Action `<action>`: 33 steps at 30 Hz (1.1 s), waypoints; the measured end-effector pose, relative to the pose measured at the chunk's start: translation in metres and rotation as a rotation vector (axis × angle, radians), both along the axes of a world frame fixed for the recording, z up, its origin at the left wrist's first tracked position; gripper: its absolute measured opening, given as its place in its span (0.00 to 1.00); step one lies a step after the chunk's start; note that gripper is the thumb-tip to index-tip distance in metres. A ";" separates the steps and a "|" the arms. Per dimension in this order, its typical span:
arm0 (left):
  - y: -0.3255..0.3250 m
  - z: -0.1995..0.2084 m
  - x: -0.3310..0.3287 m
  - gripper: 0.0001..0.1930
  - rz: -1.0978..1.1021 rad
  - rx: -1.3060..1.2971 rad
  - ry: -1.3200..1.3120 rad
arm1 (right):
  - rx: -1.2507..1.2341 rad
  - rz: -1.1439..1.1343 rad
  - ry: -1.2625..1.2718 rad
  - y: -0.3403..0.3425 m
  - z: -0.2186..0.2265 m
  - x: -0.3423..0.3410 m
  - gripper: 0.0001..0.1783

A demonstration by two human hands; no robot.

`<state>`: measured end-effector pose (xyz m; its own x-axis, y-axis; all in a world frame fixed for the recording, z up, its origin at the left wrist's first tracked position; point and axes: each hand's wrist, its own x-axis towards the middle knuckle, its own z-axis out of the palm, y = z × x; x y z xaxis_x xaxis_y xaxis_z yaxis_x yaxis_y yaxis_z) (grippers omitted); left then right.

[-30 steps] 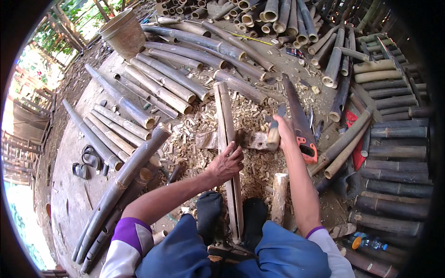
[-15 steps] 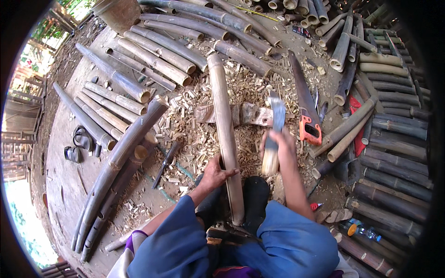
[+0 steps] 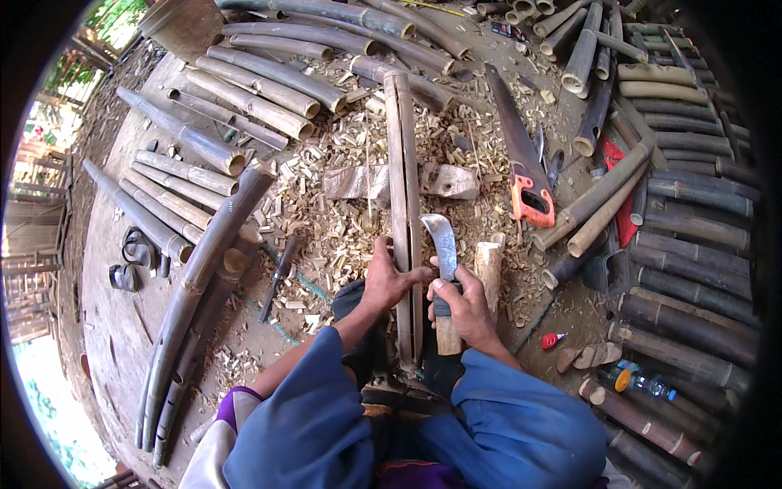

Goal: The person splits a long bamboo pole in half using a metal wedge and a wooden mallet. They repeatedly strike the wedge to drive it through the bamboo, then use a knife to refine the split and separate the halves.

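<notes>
Knife (image 3: 444,253) has come in closer to the bamboo pole (image 3: 397,163) since the earlier frame, and the pole has turned so its lengthwise split shows on top. Right hand (image 3: 468,308): fingers wrapped round the knife handle, blade toward 12 o'clock; left hand (image 3: 384,281): fingers clasping the pole, thumb laid across it. Pole runs 12 to 6 o'clock, crossing over a wood block (image 3: 454,182), saw (image 3: 515,138) at about 1 o'clock from the right hand.

A handsaw (image 3: 521,151) (orange-handled) is lying right of centre; a bucket (image 3: 181,33) is standing upper left; a bottle (image 3: 652,385) is lying lower right.
</notes>
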<state>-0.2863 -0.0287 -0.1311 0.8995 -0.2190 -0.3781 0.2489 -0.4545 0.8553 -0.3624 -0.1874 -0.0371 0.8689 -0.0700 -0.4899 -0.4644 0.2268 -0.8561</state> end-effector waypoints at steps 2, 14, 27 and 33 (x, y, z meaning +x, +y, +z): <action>0.009 -0.017 0.000 0.37 0.083 -0.067 0.047 | -0.001 0.039 0.039 0.002 0.001 -0.002 0.24; 0.005 -0.003 0.003 0.23 -0.026 0.069 0.039 | 0.181 0.012 0.198 0.001 -0.003 -0.014 0.24; 0.008 -0.008 0.003 0.25 -0.069 0.085 0.023 | 0.097 -0.004 0.037 -0.002 -0.031 0.013 0.19; 0.008 -0.011 0.003 0.24 -0.030 0.043 0.045 | 0.100 -0.033 -0.029 -0.004 -0.045 0.076 0.15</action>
<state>-0.2835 -0.0204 -0.1418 0.8745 -0.2287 -0.4278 0.2724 -0.4982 0.8232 -0.2867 -0.1916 -0.0821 0.8810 -0.0505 -0.4705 -0.4307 0.3262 -0.8415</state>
